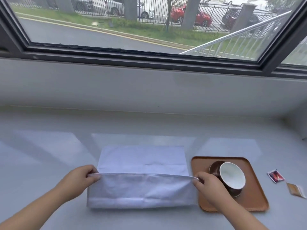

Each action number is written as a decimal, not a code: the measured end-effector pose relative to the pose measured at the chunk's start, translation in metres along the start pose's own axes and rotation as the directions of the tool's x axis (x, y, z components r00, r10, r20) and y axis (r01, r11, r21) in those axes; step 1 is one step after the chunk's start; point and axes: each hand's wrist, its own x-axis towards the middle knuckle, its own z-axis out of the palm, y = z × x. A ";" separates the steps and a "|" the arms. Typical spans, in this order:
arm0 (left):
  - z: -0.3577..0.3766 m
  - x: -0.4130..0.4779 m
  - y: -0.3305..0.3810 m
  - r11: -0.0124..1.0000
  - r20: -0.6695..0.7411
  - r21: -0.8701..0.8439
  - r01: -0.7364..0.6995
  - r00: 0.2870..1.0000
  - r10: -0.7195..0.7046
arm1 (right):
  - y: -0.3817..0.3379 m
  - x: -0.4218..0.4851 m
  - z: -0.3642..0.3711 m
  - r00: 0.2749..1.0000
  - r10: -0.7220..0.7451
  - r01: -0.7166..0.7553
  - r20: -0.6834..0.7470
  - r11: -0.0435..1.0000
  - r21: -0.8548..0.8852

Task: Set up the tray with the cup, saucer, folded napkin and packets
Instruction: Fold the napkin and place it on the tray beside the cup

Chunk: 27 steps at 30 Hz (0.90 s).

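A white napkin lies spread on the grey counter, its near edge lifted off the surface. My left hand pinches the lifted left corner, and my right hand pinches the right corner. To the right lies a brown tray. On it a dark cup with a white inside rests on a dark saucer, partly hidden behind my right hand. Two packets lie on the counter right of the tray: a red and white packet and a tan packet.
A grey counter runs under a low grey wall and a dark-framed window at the back. The wall turns toward me at the far right.
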 end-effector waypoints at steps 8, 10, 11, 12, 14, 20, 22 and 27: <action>0.001 0.079 0.022 0.936 -0.051 -0.326 0.132 0.986 -0.157 | -0.007 0.096 -0.003 0.994 0.100 -0.105 0.033 0.960 0.258; 0.004 0.094 0.022 0.911 -0.047 -0.382 0.156 0.981 -0.188 | -0.010 0.120 0.000 0.993 0.110 -0.115 0.033 0.954 0.276; 0.005 0.102 0.021 0.902 -0.045 -0.399 0.167 0.979 -0.201 | -0.011 0.132 0.001 0.993 0.113 -0.117 0.032 0.955 0.271; 0.008 0.108 0.020 0.891 -0.040 -0.418 0.179 0.976 -0.214 | -0.012 0.143 0.003 0.993 0.115 -0.119 0.032 0.959 0.256; 0.012 0.120 0.018 0.868 -0.034 -0.456 0.197 0.971 -0.238 | -0.014 0.161 0.007 0.993 0.118 -0.121 0.028 0.970 0.211; 0.024 0.151 0.005 0.877 -0.097 -0.433 0.207 0.957 -0.273 | -0.015 0.197 0.018 0.997 0.074 -0.075 -0.019 0.997 -0.018; 0.027 0.160 -0.001 0.910 -0.134 -0.361 0.205 0.954 -0.268 | -0.014 0.202 0.020 0.996 0.086 -0.088 -0.027 0.992 -0.093; 0.029 0.151 0.003 0.992 -0.332 -0.060 0.111 0.935 -0.124 | -0.019 0.181 0.017 0.986 -0.037 -0.007 -0.160 0.965 -0.263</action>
